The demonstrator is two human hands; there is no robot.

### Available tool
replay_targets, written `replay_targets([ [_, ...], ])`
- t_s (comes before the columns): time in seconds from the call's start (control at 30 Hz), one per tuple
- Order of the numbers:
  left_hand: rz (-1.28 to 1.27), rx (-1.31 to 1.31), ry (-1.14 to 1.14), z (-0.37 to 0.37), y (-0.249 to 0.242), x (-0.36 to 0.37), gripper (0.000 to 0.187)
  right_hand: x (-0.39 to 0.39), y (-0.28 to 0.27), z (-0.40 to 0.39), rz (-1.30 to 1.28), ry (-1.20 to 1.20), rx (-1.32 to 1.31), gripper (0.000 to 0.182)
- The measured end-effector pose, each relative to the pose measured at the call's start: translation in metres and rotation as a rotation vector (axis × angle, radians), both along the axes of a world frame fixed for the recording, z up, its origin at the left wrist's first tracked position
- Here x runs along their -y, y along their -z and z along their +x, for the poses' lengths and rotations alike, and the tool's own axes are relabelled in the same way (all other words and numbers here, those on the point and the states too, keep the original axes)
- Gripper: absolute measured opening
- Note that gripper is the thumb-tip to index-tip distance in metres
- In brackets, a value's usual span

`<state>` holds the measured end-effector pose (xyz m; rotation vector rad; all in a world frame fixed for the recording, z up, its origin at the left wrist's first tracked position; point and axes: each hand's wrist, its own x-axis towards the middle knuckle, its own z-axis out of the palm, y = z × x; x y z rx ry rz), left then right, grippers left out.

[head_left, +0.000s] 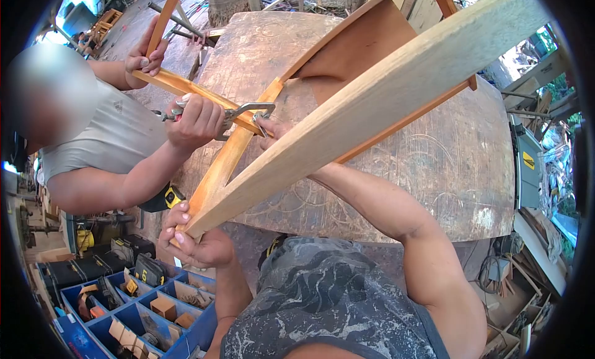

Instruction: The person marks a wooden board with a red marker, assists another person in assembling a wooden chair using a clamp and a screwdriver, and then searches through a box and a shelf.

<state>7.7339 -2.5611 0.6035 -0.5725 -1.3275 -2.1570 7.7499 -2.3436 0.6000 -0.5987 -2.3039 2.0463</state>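
My left hand (193, 238) grips the near end of a long pale wooden plank (378, 98) that slants up to the upper right. My right hand (273, 131) reaches under that plank to the joint of an orange wooden chair frame (226, 163); the plank hides most of the hand. A metal locking clamp (245, 114) bites the frame at that joint. A co-worker's hand (195, 120) squeezes the clamp's handles, and the co-worker's other hand (145, 55) holds an orange frame rail (180, 85).
A worn round wooden tabletop (446, 167) lies under the frame. A blue compartment toolbox (142, 309) with small parts stands on the floor at lower left. The co-worker in a grey shirt (105, 136) stands at left. Scrap wood and clutter fill the right side.
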Motion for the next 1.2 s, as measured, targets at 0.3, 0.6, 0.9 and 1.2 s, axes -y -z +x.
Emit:
replay_targets([
  [0.3,-0.074,-0.096,0.072,-0.003,-0.004,0.003,0.018,-0.016,0.01,0.004,0.024,-0.168,-0.177,0.063],
  [0.6,-0.047,0.038,0.202,0.011,-0.02,-0.004,0.05,-0.018,0.014,-0.002,0.257,-0.098,-0.103,0.06],
  [0.9,-0.599,0.098,0.425,-0.058,0.057,-0.056,0.084,-0.004,0.01,-0.014,0.517,0.015,-0.152,0.047],
  [1.2,-0.341,0.154,0.312,-0.138,0.058,-0.112,0.061,-0.003,0.009,-0.019,0.504,0.031,-0.108,0.043],
])
